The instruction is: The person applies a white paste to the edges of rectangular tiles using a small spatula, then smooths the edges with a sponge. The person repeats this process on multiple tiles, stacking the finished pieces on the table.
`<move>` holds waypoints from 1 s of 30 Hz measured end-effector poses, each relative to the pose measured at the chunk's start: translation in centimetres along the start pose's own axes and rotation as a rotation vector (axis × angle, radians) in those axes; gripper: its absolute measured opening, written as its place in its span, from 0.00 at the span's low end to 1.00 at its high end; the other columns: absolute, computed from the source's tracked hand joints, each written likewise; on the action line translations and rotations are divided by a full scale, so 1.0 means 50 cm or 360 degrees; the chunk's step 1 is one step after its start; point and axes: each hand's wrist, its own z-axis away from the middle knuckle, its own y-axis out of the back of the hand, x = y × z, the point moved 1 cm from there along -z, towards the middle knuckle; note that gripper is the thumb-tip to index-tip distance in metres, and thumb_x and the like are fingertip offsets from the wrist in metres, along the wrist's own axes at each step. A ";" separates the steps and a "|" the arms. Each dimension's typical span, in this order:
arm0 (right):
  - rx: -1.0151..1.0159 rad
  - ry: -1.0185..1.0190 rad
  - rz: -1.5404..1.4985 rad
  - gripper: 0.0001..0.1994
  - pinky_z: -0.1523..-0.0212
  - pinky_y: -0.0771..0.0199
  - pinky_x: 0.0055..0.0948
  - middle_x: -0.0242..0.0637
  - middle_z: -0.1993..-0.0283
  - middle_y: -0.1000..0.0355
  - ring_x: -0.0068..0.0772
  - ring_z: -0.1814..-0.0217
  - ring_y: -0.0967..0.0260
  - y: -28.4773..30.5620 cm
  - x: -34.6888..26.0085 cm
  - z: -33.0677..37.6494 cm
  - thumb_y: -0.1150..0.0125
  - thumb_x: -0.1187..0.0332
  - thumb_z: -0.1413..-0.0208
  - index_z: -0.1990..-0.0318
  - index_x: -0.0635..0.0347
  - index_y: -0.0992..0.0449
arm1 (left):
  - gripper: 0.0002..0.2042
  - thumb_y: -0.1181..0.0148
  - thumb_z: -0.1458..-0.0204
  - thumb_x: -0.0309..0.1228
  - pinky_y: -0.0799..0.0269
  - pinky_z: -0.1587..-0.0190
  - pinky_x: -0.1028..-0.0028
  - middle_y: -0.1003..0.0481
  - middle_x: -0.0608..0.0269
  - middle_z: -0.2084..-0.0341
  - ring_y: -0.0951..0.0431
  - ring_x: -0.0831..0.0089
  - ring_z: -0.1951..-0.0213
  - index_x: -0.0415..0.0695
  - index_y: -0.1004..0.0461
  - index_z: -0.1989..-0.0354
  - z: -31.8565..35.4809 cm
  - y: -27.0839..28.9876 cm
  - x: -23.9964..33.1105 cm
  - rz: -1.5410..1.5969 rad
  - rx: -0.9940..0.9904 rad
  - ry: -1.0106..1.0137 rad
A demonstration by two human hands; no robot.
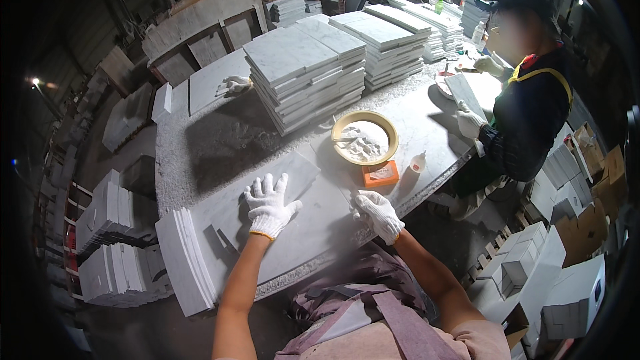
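Observation:
My left hand (pixel 270 208), in a white knit glove, lies with fingers spread on a flat grey-white marble tile (pixel 298 168). My right hand (pixel 379 217), gloved too, is closed near the table's front edge; what its curled fingers hold, if anything, I cannot make out. Beyond it stands a tan bowl (pixel 395 149) of white powder (pixel 363 143) with a tool stuck in it. An orange box (pixel 381 174) and a small clear bottle (pixel 417 163) sit just in front of the bowl. Left of my left hand lies a narrow dark bar (pixel 225 239).
Tall stacks of marble tiles (pixel 300 53) (pixel 383 33) fill the table's far side. More tiles (pixel 187 260) lean at its left end. At right a co-worker (pixel 533 93) in gloves holds a tile (pixel 465 95). Boxes (pixel 517 267) stand on the floor at lower right.

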 end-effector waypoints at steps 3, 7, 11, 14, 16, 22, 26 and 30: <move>-0.0082 0.0006 -0.0003 0.15 0.61 0.21 0.24 0.33 0.58 0.23 0.22 0.61 0.27 0.001 -0.001 -0.002 0.33 0.64 0.32 0.44 0.63 0.23 | 0.48 0.36 0.48 0.65 0.60 0.23 0.39 0.48 0.47 0.22 0.50 0.44 0.22 0.60 0.44 0.20 -0.008 0.004 -0.009 0.0007 -0.0026 -0.0032; 0.0009 -0.0012 -0.0001 0.16 0.61 0.22 0.24 0.32 0.59 0.23 0.21 0.62 0.27 -0.002 -0.001 -0.005 0.33 0.61 0.31 0.44 0.62 0.23 | 0.48 0.34 0.50 0.64 0.57 0.23 0.41 0.46 0.48 0.23 0.48 0.44 0.23 0.61 0.43 0.21 -0.019 0.010 -0.018 0.0004 -0.0014 -0.0147; -0.0059 -0.0018 0.0101 0.19 0.61 0.24 0.21 0.29 0.60 0.24 0.19 0.62 0.26 -0.017 -0.013 -0.003 0.33 0.54 0.32 0.47 0.59 0.23 | 0.46 0.32 0.51 0.61 0.54 0.23 0.44 0.44 0.49 0.25 0.45 0.44 0.25 0.61 0.39 0.23 -0.030 0.013 -0.026 0.0015 -0.0028 -0.0240; -0.0012 -0.0183 0.0047 0.16 0.63 0.26 0.19 0.24 0.63 0.27 0.17 0.64 0.29 -0.030 -0.028 0.002 0.33 0.53 0.32 0.51 0.56 0.23 | 0.44 0.31 0.51 0.60 0.54 0.23 0.45 0.43 0.50 0.26 0.44 0.44 0.26 0.63 0.37 0.24 -0.034 0.014 -0.036 0.0021 -0.0010 -0.0292; -0.0049 -0.0133 0.0082 0.14 0.64 0.28 0.19 0.22 0.64 0.28 0.16 0.65 0.30 -0.039 -0.039 0.001 0.34 0.55 0.31 0.52 0.55 0.23 | 0.43 0.30 0.52 0.59 0.54 0.22 0.46 0.43 0.51 0.26 0.44 0.45 0.26 0.64 0.36 0.25 -0.033 0.014 -0.044 0.0007 -0.0019 -0.0326; 0.0018 0.0077 0.0154 0.16 0.66 0.25 0.23 0.30 0.63 0.24 0.20 0.65 0.27 -0.052 -0.051 -0.044 0.35 0.60 0.31 0.46 0.62 0.22 | 0.45 0.26 0.57 0.59 0.54 0.22 0.44 0.41 0.49 0.26 0.44 0.47 0.25 0.63 0.33 0.27 -0.034 0.003 -0.055 0.0017 0.0048 -0.0383; 0.0072 0.0368 0.0146 0.15 0.68 0.31 0.22 0.28 0.58 0.24 0.21 0.67 0.27 -0.056 -0.053 -0.099 0.34 0.59 0.32 0.47 0.61 0.21 | 0.45 0.27 0.57 0.61 0.55 0.22 0.44 0.40 0.50 0.26 0.44 0.48 0.25 0.63 0.33 0.27 -0.040 -0.007 -0.046 0.0046 0.0109 -0.0345; 0.0370 0.0134 0.0578 0.19 0.66 0.21 0.20 0.29 0.52 0.19 0.19 0.61 0.20 -0.057 -0.052 -0.146 0.33 0.62 0.32 0.37 0.57 0.21 | 0.44 0.28 0.56 0.61 0.55 0.22 0.44 0.39 0.49 0.28 0.43 0.46 0.26 0.63 0.32 0.27 -0.051 -0.019 -0.025 0.0085 0.0198 -0.0272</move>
